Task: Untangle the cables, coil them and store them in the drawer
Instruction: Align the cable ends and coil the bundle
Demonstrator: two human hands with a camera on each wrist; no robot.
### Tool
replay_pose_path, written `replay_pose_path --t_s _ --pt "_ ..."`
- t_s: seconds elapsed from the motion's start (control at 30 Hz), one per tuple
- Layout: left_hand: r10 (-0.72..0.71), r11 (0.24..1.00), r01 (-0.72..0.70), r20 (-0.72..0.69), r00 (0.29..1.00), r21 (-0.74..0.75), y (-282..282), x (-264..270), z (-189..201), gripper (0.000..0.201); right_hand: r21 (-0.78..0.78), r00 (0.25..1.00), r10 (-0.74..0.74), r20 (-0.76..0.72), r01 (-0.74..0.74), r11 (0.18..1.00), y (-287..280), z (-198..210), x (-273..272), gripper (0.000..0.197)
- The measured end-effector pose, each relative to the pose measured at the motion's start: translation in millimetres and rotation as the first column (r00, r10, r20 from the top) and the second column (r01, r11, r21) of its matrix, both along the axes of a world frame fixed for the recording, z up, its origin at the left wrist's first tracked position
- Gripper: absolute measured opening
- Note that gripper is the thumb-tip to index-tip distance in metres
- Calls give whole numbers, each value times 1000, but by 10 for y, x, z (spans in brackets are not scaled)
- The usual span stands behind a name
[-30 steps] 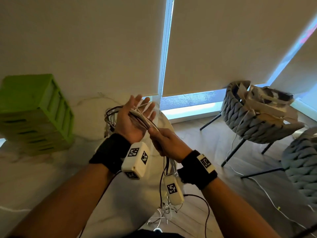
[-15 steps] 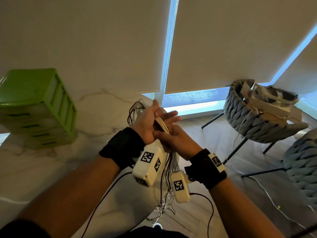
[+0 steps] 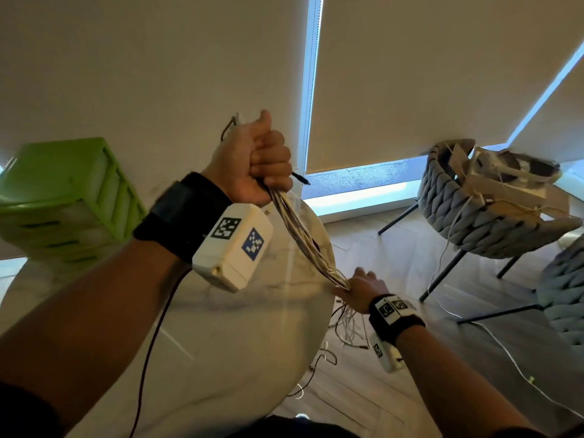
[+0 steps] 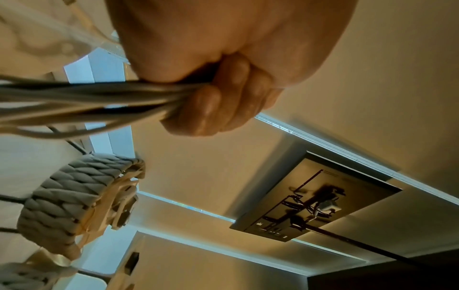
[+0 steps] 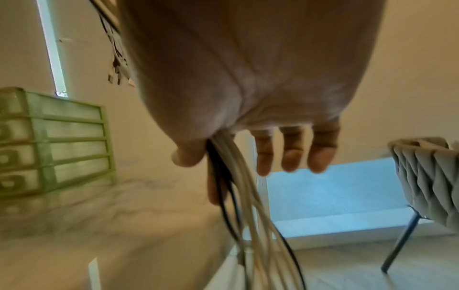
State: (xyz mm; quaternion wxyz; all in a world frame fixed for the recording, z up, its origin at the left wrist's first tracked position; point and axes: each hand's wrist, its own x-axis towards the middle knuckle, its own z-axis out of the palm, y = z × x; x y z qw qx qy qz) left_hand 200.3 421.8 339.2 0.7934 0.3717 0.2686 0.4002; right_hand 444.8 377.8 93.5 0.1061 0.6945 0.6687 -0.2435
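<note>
A bundle of white and black cables (image 3: 303, 238) runs taut, slanting down from my left hand (image 3: 259, 159) to my right hand (image 3: 357, 286). My left hand is raised above the table and grips the top of the bundle (image 4: 87, 98) in a fist (image 4: 211, 108). My right hand (image 5: 208, 145) is lower, beside the table edge. It pinches the bundle (image 5: 238, 186) between thumb and forefinger, with the other fingers straight. Loose cable ends (image 3: 347, 327) hang below it toward the floor. A black plug (image 3: 300, 178) sticks out of the left fist.
A green drawer unit (image 3: 63, 200) stands on the round marble table (image 3: 221, 343) at the left, its drawers closed (image 5: 54, 141). Two grey woven chairs (image 3: 474, 210) stand on the wooden floor at the right, one holding boxes and cables. A thin white cable (image 3: 505, 352) trails across the floor.
My hands were together over the table. The left hand has risen and closed into a fist on the bundle, and the right hand has slid down the cables to the lower right.
</note>
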Motion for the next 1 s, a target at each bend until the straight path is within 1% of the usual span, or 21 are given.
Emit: replay_pose_path --t_s 0.07,0.1,0.13,0.17,0.23,0.3,0.37,0.4,0.43,0.5,0.53,0.57,0.63,0.67,0.73,0.83,0.87,0.9,0.93,0.97,1.0 --pt "16 1000 -15 -80 997 14 23 16 -66 59 32 997 16 76 -18 999 127 115 38 44" --pt "58 998 -53 -156 986 41 40 4 -96 54 78 995 21 99 -29 996 166 172 60 41" --pt "118 991 -97 -257 959 95 58 -22 -140 48 132 993 30 113 -45 990 201 227 86 38" --pt "179 977 -121 -372 911 173 74 -54 -204 42 178 992 39 117 -59 982 231 297 105 35" --pt "239 953 -73 -577 781 295 81 -82 -365 32 267 996 49 81 -69 961 273 464 100 29" --pt "224 953 -1 -702 676 303 59 -23 -533 28 339 997 65 29 -71 938 303 715 -1 24" --pt "232 952 15 -751 619 306 26 99 -658 23 415 997 73 9 -70 907 323 977 -163 24" --pt "241 948 20 -759 605 317 10 170 -704 22 456 996 94 9 -88 886 345 1102 -248 25" --pt "243 946 24 -758 605 323 -2 235 -750 25 483 993 120 5 -108 869 369 1210 -323 25" --pt "214 950 41 -742 635 309 -27 335 -803 34 497 982 184 -48 -137 857 424 1391 -456 24" --pt "186 952 69 -742 645 298 -30 369 -822 36 478 971 230 -72 -169 862 445 1471 -498 22" --pt "163 951 101 -752 638 291 -20 386 -847 38 452 957 278 -78 -215 866 471 1536 -521 18" --pt "146 949 146 -799 583 280 -17 381 -850 42 398 931 350 -105 -283 873 493 1661 -523 10" --pt "141 947 167 -823 550 274 -11 362 -836 44 384 913 376 -157 -294 875 482 1718 -506 11" --pt "100 940 240 -867 489 244 3 294 -777 43 360 878 384 -285 -274 892 447 1788 -471 22" --pt "29 927 333 -917 399 174 -4 228 -591 35 322 832 350 -430 -220 921 439 1824 -465 27" --pt "19 928 335 -918 395 163 -2 215 -523 34 323 815 339 -471 -198 925 448 1833 -458 27" --pt "25 933 315 -908 419 171 8 198 -468 30 326 803 325 -500 -173 929 474 1815 -430 25" --pt "42 942 274 -879 475 193 13 175 -420 27 325 799 304 -519 -144 935 486 1782 -383 23" --pt "54 952 223 -836 546 207 17 144 -379 26 316 798 272 -538 -108 942 486 1720 -322 22" --pt "54 961 181 -787 614 208 20 118 -349 29 299 794 233 -561 -69 952 468 1634 -260 26"
